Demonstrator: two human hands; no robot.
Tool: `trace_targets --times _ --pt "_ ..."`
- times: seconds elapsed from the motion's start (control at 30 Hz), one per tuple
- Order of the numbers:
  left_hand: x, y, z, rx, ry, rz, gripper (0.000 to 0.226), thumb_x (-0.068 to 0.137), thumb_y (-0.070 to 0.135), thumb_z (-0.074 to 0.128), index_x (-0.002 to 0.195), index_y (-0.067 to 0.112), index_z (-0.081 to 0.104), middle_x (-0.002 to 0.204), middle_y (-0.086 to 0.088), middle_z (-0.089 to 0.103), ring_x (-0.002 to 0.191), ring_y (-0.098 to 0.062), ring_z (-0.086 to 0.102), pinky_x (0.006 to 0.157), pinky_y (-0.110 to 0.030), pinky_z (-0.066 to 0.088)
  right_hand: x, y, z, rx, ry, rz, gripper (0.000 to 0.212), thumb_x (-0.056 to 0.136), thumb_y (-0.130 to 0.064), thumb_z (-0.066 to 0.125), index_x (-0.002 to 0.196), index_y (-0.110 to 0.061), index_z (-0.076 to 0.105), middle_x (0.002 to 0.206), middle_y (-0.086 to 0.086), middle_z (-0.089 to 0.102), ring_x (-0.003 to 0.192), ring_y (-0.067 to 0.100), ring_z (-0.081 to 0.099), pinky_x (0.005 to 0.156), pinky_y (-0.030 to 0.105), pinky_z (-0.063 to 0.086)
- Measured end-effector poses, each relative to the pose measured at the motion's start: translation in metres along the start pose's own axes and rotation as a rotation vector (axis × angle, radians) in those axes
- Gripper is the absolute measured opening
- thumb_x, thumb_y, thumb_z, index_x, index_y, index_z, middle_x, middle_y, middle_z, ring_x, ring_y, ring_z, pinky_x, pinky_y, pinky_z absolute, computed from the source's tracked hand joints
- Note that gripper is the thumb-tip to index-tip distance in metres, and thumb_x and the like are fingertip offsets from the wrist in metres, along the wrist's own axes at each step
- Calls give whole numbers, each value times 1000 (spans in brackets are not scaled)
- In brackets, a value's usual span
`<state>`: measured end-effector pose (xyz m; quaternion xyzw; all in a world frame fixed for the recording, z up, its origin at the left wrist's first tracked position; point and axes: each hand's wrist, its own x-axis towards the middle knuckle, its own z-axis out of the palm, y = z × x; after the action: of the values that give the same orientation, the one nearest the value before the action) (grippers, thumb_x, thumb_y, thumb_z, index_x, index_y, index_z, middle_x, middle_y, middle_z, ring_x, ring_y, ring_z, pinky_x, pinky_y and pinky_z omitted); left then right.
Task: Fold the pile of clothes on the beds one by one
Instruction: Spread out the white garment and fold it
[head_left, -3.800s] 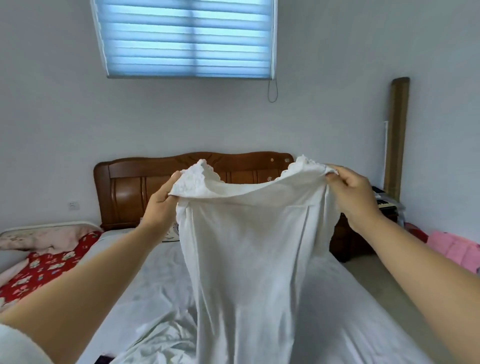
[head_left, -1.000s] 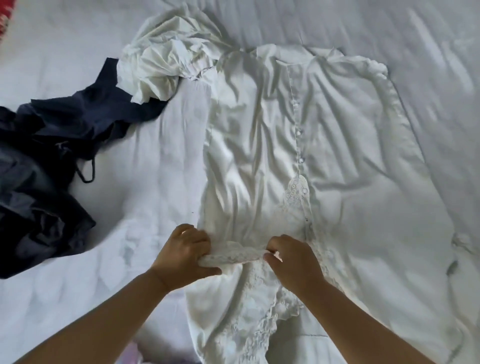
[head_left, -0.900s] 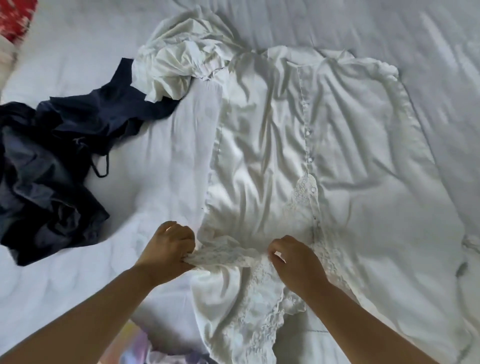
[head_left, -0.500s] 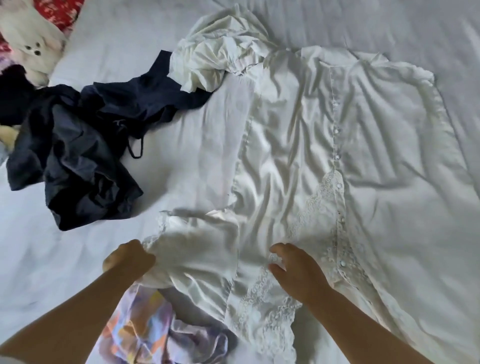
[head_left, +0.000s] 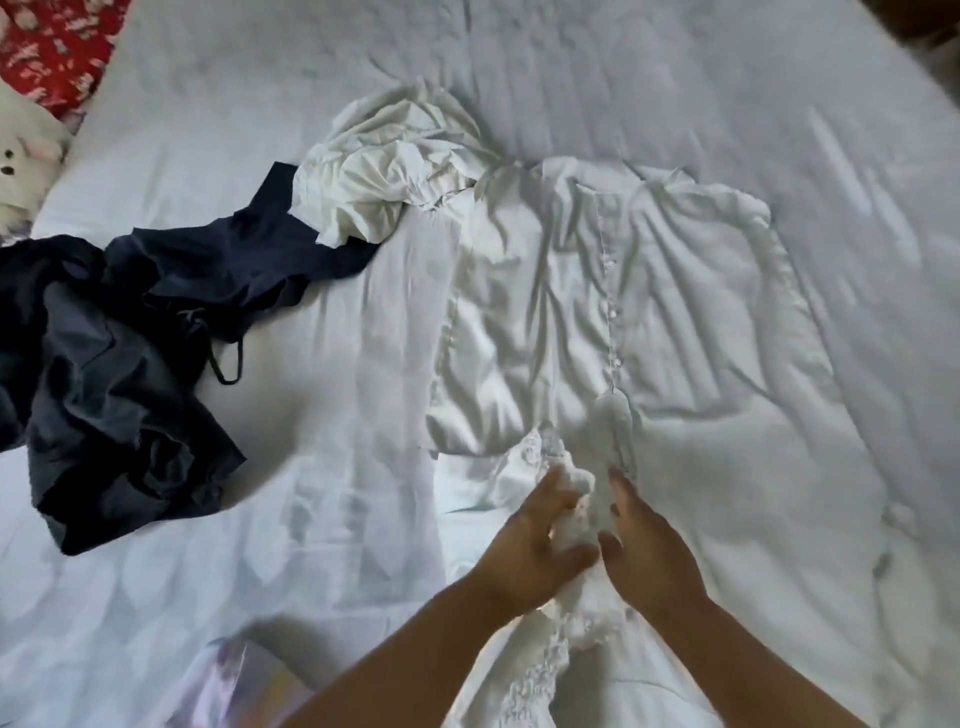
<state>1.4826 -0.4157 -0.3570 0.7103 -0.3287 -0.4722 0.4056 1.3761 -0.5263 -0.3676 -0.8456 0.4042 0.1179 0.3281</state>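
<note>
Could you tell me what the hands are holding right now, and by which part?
The left hand grips the white garment's lace edge; the right hand only rests on it.

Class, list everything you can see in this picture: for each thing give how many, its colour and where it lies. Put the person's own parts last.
white garment: one, white with lace trim, spread flat at centre right of the bed
crumpled cloth: one, white, bunched at the garment's upper left corner
dark clothes: a pile, navy, left on the bed
pastel cloth: one, pale multicoloured, bottom edge
soft toy: one, white, far left
patterned fabric: one, red and white, top left
bed sheet: one, white, beneath everything
left hand: one, gripping the lace
right hand: one, fingers straight on the garment
</note>
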Motion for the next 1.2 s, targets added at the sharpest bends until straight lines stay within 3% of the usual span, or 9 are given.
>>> trace_targets --times 0.13,0.2,0.3,0.5,0.67,0.83,0.93,1.03,1.2 --pt "29 -7 32 333 21 -22 43 90 37 61 132 33 52 152 21 23 109 -6 60 96 -20 43 -10 51 -34 -119 33 201 74 94 -18 42 152 -21 -2 148 3 36 132 21 40 105 30 34" --pt "39 -20 37 542 160 -2 46 95 38 50 140 31 44 157 10 18 137 -13 35 111 -25 28 -20 76 -43 -157 36 260 72 96 -23 41 151 -21 -5 150 2 30 133 20 36 105 27 31" --pt "48 -53 38 1004 -4 -135 74 93 63 29 149 32 -8 156 1 -22 145 -24 -18 117 -41 -7 -33 106 -49 -162 13 319 71 98 -31 41 151 -21 -5 154 0 22 139 17 28 109 27 26" --pt "54 -55 39 1052 -23 -146 125 46 87 -30 149 20 -5 159 -6 -7 147 -28 -5 117 -45 5 -51 167 -61 -118 77 454 63 98 -37 43 150 -19 13 154 2 26 139 18 28 110 29 26" --pt "77 -19 78 950 20 -16 106 64 85 -17 149 27 6 155 -1 -18 139 -16 -24 117 -37 -5 -46 212 -86 -33 317 540 44 94 -29 50 133 -10 44 133 9 49 122 25 45 98 33 37" --pt "102 6 140 889 -78 161 66 92 44 53 148 21 29 150 3 -16 140 -20 -22 116 -34 -3 -15 251 -101 97 242 499 60 96 -16 48 149 -9 20 152 11 30 138 28 30 111 37 29" --pt "109 13 170 959 -148 157 66 95 47 44 151 26 16 153 1 -23 134 -18 -33 114 -31 -9 -2 261 -103 234 115 485 69 87 -14 59 148 -16 25 141 10 42 132 31 36 109 39 32" --pt "114 22 188 940 -196 93 67 95 48 41 151 29 10 157 2 -19 134 -12 -31 116 -31 -3 -8 266 -106 443 7 487 34 79 -15 64 112 -14 58 102 4 64 100 26 60 88 38 49" --pt "119 43 223 995 -364 136 69 96 48 40 151 31 4 157 3 -20 145 -16 -17 117 -30 1 -47 294 -132 624 282 530 19 77 -7 67 83 8 57 68 9 53 64 18 47 54 26 37"
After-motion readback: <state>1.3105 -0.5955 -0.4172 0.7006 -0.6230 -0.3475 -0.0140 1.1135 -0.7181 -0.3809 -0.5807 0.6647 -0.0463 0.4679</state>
